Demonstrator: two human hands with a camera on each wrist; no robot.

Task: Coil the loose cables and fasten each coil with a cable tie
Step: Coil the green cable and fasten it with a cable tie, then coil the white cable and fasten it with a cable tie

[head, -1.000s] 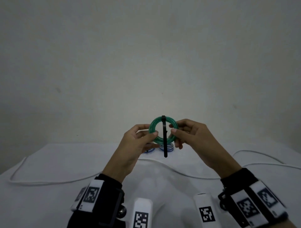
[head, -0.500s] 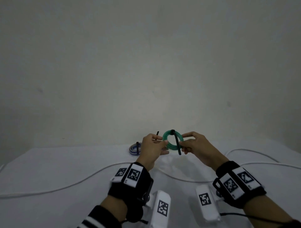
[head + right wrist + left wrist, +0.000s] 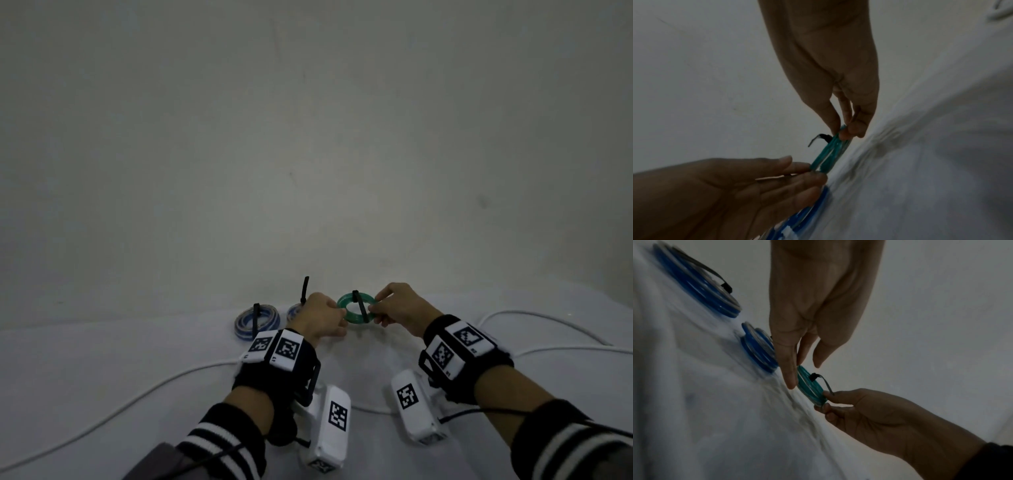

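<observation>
A green cable coil (image 3: pixel 349 313) bound by a black cable tie (image 3: pixel 360 307) is held low over the white cloth, close to the wall. My left hand (image 3: pixel 337 313) pinches its left edge. On the opposite edge my right hand (image 3: pixel 375 308) pinches it, beside the tie's tail. In the left wrist view the coil (image 3: pixel 809 386) is edge-on between my left fingers (image 3: pixel 790 369) and the right hand (image 3: pixel 826 400). In the right wrist view the right hand (image 3: pixel 844 131) pinches the coil (image 3: pixel 828 155) while the left hand (image 3: pixel 807 168) holds its other end.
Two blue and white coils, each with a black tie, lie left of the green one: one in full view (image 3: pixel 257 320), the other (image 3: pixel 294 311) half hidden by my left hand. A loose white cable (image 3: pixel 137 399) crosses the cloth-covered table (image 3: pixel 102 359) and loops at the right (image 3: pixel 565 348).
Both hands have carried the green coil from chest height down and away to the far side of the cloth, beside the blue coils. Both hands still hold it.
</observation>
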